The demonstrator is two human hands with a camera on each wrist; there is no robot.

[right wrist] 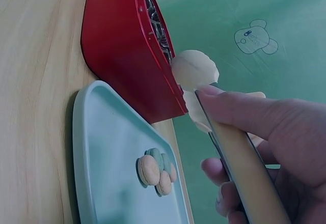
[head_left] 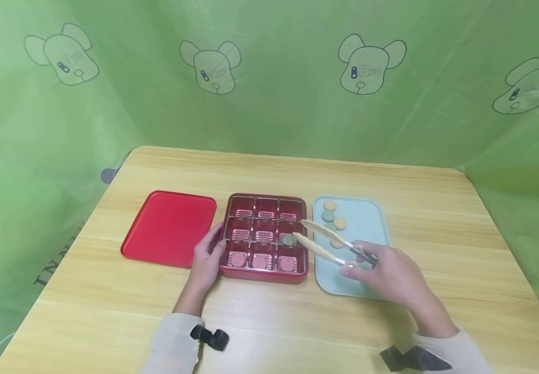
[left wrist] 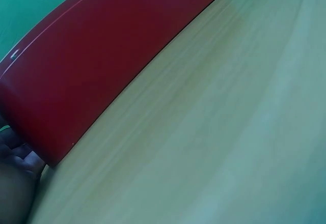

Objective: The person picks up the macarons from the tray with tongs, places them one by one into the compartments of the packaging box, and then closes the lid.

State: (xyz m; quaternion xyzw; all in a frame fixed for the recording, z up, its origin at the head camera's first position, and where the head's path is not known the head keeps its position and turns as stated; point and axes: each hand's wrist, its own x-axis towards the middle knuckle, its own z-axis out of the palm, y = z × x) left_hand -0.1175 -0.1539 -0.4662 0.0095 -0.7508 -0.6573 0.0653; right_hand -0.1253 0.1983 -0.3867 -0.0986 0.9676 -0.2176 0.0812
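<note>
My right hand (head_left: 393,272) grips a pair of tongs (head_left: 321,251) with pale, broad tips. The tips are spread apart over the right rim of a red box (head_left: 264,276), which has a clear divided insert. A green macaron (head_left: 288,239) lies in the middle-row right compartment, beside the lower tip. Each front-row compartment holds a pink macaron (head_left: 238,259). At the box's left side my left hand (head_left: 207,259) holds the wall, thumb at the rim. In the right wrist view the thumb presses one arm (right wrist: 244,168) of the tongs.
Right of the box, partly under my right hand, lies a light blue tray (head_left: 367,213) with several peach macarons (head_left: 339,223) and green macarons (head_left: 327,216). A red lid (head_left: 171,228) lies to the left on the wooden table (head_left: 269,332). Green curtain (head_left: 288,119) hangs behind.
</note>
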